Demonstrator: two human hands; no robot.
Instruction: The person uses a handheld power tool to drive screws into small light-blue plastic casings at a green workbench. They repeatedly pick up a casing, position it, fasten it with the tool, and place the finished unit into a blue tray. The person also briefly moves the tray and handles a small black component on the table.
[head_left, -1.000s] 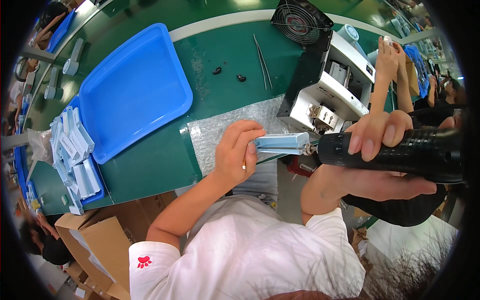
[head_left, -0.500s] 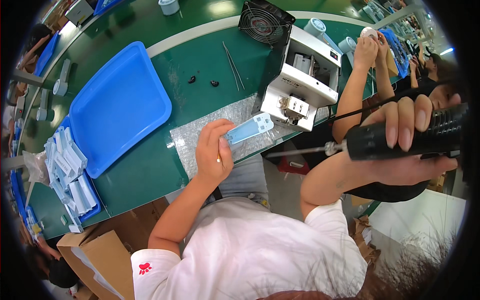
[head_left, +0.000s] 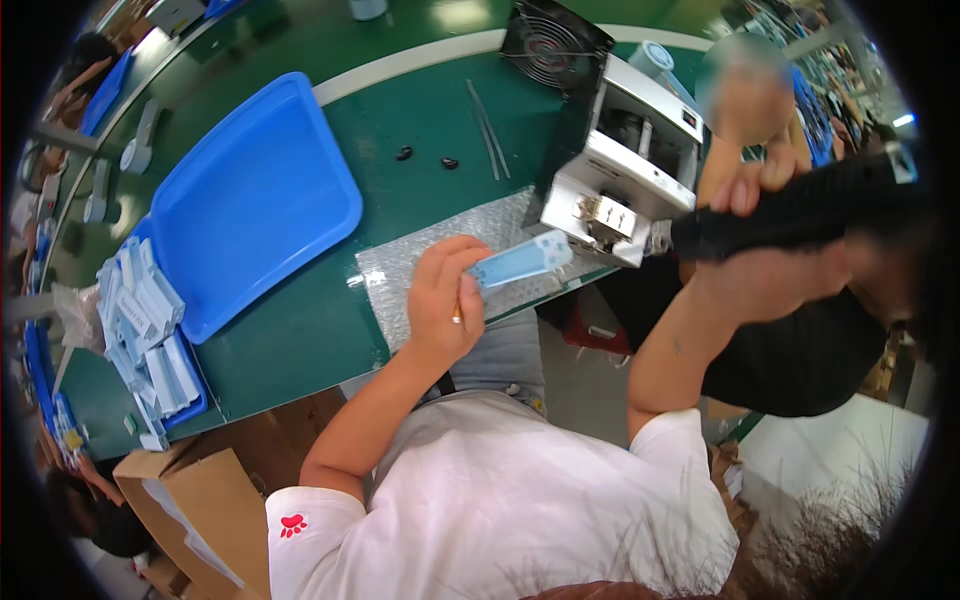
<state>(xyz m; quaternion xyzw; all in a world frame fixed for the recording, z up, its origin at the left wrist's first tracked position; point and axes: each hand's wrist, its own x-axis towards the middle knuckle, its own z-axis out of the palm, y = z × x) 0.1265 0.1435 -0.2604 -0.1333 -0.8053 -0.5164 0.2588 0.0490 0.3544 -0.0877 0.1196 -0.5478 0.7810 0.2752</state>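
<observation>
My left hand (head_left: 445, 300) is closed round one end of a long light-blue plastic housing (head_left: 528, 260), held tilted above a bubble-wrap sheet (head_left: 400, 290). A short thin wire end pokes out under the fingers. On the right, my right hand (head_left: 765, 285) grips a black electric screwdriver (head_left: 790, 215), partly smeared by motion. Its front end is beside the white screw feeder (head_left: 625, 215), close to the metal block on the feeder's front; I cannot tell whether the bit touches it.
A blue tray (head_left: 255, 200) lies left of the feeder, with a pile of light-blue housings (head_left: 150, 310) beside it. Tweezers (head_left: 488, 130) and two small black parts (head_left: 449, 163) rest on the green table. A black fan (head_left: 550, 45) stands behind the feeder. A co-worker's arms are at the far right.
The screwdriver has swung up, its front end now at the feeder. My left hand still holds the housing. The whole view has shifted slightly.
</observation>
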